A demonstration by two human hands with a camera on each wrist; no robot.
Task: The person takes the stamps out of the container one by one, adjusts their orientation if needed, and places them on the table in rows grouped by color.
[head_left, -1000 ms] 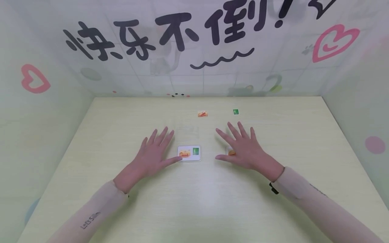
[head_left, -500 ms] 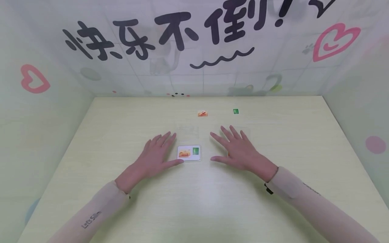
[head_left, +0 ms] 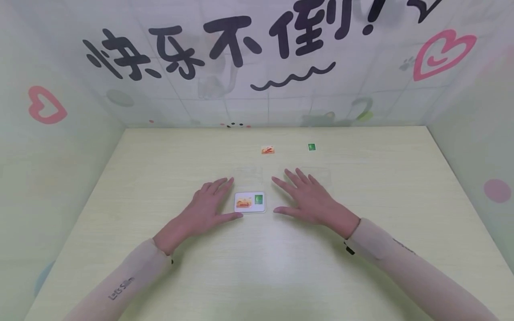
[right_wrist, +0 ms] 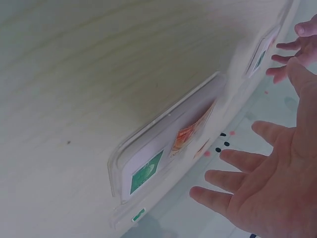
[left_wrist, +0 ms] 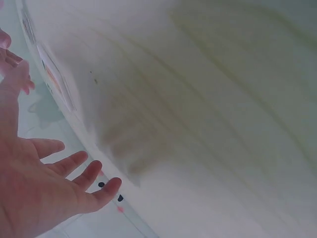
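A white card in a clear case (head_left: 259, 208) lies flat mid-table, bearing an orange stamp (head_left: 243, 203) and a green stamp (head_left: 259, 199). My left hand (head_left: 202, 207) hovers at its left, fingers spread and thumb tip by the lower left corner; whether it touches is unclear. My right hand (head_left: 311, 200) is stretched out to the right of that case, palm down and holding nothing. Beneath it, hidden in the head view, the right wrist view shows a second clear case (right_wrist: 141, 148), with a green stamp (right_wrist: 146, 172) and a tilted orange stamp (right_wrist: 190, 135).
Two faint clear pieces lie behind the hands, the left one (head_left: 247, 174) and the right one (head_left: 317, 174). Further back are a loose orange stamp (head_left: 267, 150) and a loose green stamp (head_left: 312, 147). Printed walls enclose the table (head_left: 257, 276) at back and sides.
My right hand has moved left and slightly lower over the table, now covering the second case in the head view. My left hand's fingers have drawn in slightly. The cases and stamps stay put.
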